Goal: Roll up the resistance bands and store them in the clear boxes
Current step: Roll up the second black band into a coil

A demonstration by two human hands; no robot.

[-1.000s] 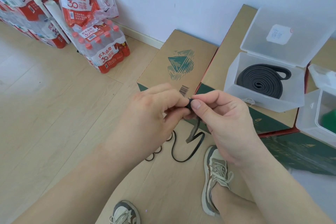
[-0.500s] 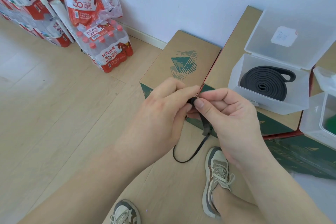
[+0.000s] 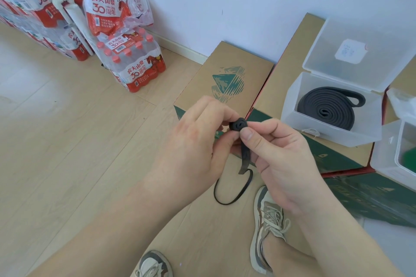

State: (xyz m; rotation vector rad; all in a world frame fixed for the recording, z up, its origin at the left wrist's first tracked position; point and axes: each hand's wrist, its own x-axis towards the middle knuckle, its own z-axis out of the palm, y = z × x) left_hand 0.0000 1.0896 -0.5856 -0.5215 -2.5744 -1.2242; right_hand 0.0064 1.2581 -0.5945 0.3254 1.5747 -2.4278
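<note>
A thin black resistance band (image 3: pixel 239 124) is pinched between both hands, its start wound into a small tight coil. My left hand (image 3: pixel 198 141) grips the coil from the left, my right hand (image 3: pixel 276 153) from the right with the thumb on it. The loose tail hangs down in a loop to the floor. An open clear box (image 3: pixel 292 117) on a cardboard carton at the right holds a wider black band (image 3: pixel 326 110), rolled up. A second clear box (image 3: pixel 387 159) at the far right shows something green inside.
Cardboard cartons (image 3: pixel 225 74) stand against the white wall ahead and to the right. Shrink-wrapped packs of water bottles (image 3: pixel 135 65) are stacked at the back left beside a white pipe. Wooden floor spreads to the left. My two shoes (image 3: pixel 267 220) are below the hands.
The coil between my fingers has grown as more band is wound in. The loop hanging to the floor has become shorter.
</note>
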